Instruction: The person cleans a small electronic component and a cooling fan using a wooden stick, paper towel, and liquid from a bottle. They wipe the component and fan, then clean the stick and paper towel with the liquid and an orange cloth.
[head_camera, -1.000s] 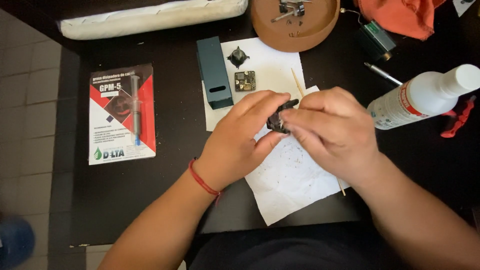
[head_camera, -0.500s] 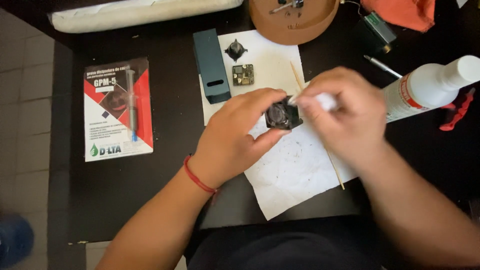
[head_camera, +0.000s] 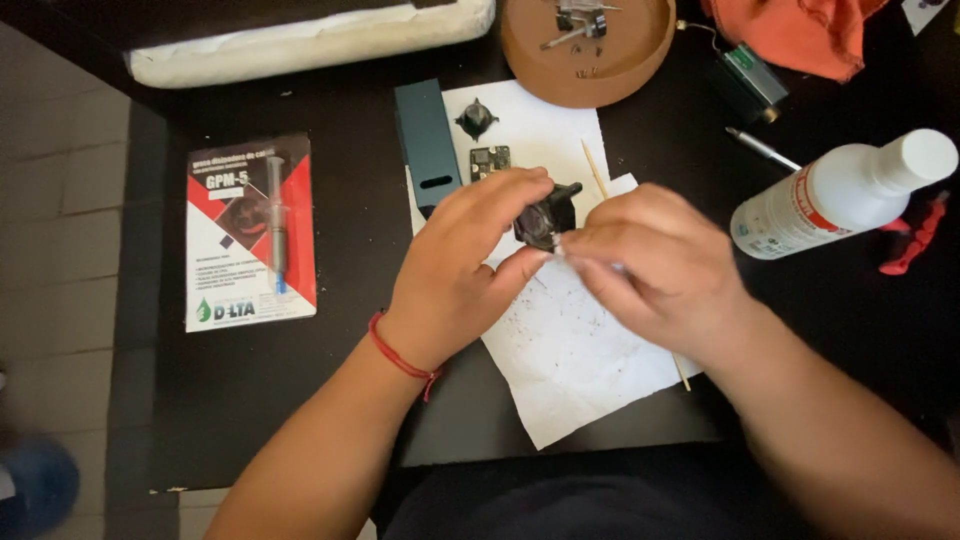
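My left hand (head_camera: 455, 275) is curled around a small black fan-like part (head_camera: 546, 215), thumb under it and fingers over its top, holding it up just above the speckled white paper towel (head_camera: 575, 350). My right hand (head_camera: 650, 265) is pinched shut just to the right of that part, its fingertips (head_camera: 572, 248) touching the lower edge; something thin and pale shows at the pinch, but I cannot tell what it is. A thin wooden stick (head_camera: 594, 170) runs under my right hand. Beyond my left fingers lie a small green circuit board (head_camera: 489, 160), a small black cap (head_camera: 477, 119) and a dark blue box (head_camera: 428, 145). Well off to my left lies a red-and-black syringe package (head_camera: 250, 232). Beyond my right hand, further right, a white bottle (head_camera: 840, 195) lies on its side, and a round brown tray (head_camera: 590, 45) sits ahead.
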